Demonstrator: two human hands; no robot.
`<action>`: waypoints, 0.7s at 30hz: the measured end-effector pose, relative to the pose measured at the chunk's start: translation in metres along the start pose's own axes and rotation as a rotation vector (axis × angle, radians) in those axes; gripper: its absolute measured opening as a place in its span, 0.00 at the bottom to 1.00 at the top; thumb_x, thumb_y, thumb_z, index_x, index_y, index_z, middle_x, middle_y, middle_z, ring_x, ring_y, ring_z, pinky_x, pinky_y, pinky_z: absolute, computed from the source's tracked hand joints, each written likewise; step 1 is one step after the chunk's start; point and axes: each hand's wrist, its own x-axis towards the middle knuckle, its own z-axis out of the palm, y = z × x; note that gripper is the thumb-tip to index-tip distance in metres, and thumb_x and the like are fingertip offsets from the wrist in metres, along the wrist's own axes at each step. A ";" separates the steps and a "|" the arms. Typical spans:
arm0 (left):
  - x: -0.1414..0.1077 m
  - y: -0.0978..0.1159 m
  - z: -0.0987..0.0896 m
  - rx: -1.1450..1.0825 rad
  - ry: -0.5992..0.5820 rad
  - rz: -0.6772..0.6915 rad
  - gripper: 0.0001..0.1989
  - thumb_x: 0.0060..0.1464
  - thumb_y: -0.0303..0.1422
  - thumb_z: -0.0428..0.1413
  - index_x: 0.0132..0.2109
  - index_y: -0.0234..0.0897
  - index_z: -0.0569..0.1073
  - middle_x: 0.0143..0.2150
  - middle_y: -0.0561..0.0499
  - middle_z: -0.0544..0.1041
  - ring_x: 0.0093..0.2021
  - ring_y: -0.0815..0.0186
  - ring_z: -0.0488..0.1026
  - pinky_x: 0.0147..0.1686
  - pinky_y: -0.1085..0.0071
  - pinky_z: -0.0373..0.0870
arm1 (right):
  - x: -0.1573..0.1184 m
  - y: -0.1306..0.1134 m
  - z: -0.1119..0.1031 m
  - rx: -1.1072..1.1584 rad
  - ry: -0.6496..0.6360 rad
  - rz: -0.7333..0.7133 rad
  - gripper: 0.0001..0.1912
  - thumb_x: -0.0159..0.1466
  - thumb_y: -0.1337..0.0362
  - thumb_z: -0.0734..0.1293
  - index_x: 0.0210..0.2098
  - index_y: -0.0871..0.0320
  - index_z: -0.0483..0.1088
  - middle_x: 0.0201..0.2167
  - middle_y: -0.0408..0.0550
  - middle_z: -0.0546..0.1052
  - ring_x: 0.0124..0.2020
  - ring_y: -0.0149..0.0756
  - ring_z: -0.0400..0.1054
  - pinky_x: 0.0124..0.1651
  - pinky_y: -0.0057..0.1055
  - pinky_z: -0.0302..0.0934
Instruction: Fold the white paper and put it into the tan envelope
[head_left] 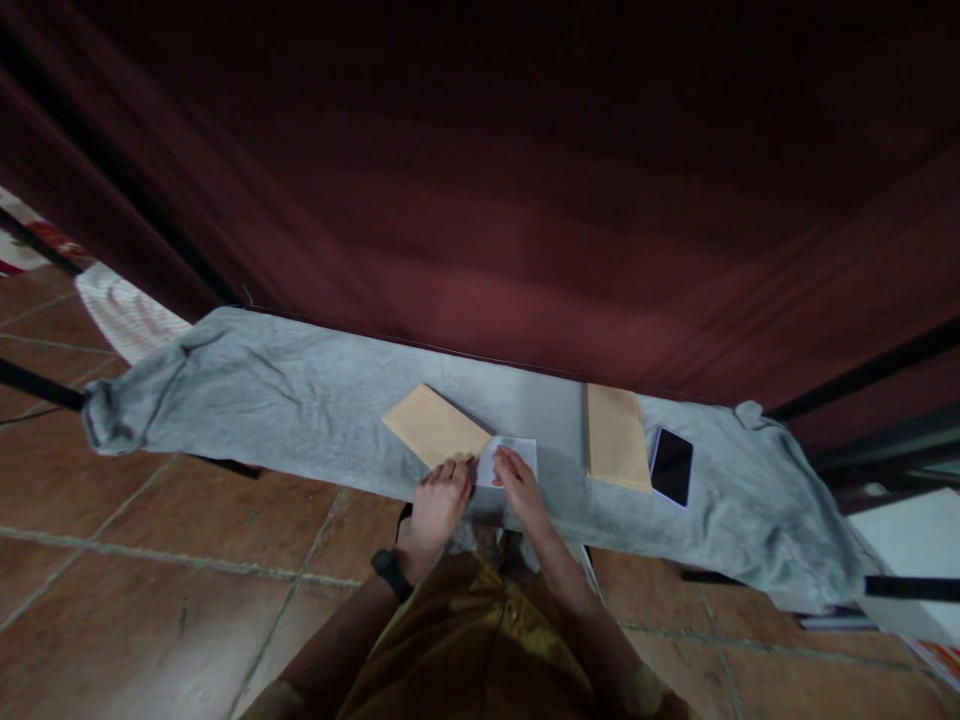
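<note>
A tan paper envelope [435, 422] lies slanted on the grey cloth. My left hand [442, 497], with a dark watch on its wrist, grips the lower corner of the envelope; its fingers are together and partly hide that corner. Touching the envelope's right end is a white paper [528, 456], flat on the cloth. My right hand [517, 487] presses on the paper with fingers bent and close together, covering its middle. Whether the paper reaches inside the envelope cannot be seen.
To the right lies a stack of tan envelopes [616, 438], and beside it a phone [672, 466] with a dark screen. The grey cloth [285, 390] covers a narrow bench. A dark red curtain [480, 270] hangs along the far edge; the floor [217, 600] is tiled.
</note>
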 end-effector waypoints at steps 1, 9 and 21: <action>-0.006 0.007 0.002 -0.007 -0.009 -0.001 0.10 0.68 0.30 0.49 0.49 0.39 0.74 0.44 0.43 0.79 0.45 0.55 0.77 0.44 0.65 0.70 | 0.000 -0.003 0.008 0.060 -0.045 0.012 0.21 0.71 0.54 0.57 0.55 0.55 0.74 0.43 0.49 0.82 0.40 0.38 0.76 0.40 0.31 0.73; -0.020 0.012 0.010 -0.135 0.137 0.235 0.18 0.66 0.34 0.53 0.61 0.39 0.70 0.57 0.40 0.77 0.58 0.53 0.74 0.57 0.56 0.69 | -0.006 -0.010 0.013 0.325 -0.126 0.141 0.14 0.61 0.59 0.62 0.43 0.55 0.75 0.33 0.42 0.80 0.35 0.38 0.73 0.39 0.31 0.71; 0.040 -0.044 -0.011 0.087 -0.051 0.482 0.58 0.47 0.48 0.68 0.76 0.42 0.48 0.78 0.34 0.45 0.77 0.41 0.41 0.71 0.36 0.32 | -0.001 0.009 -0.030 0.093 -0.022 0.083 0.18 0.61 0.64 0.57 0.46 0.54 0.73 0.42 0.47 0.81 0.46 0.42 0.75 0.54 0.38 0.67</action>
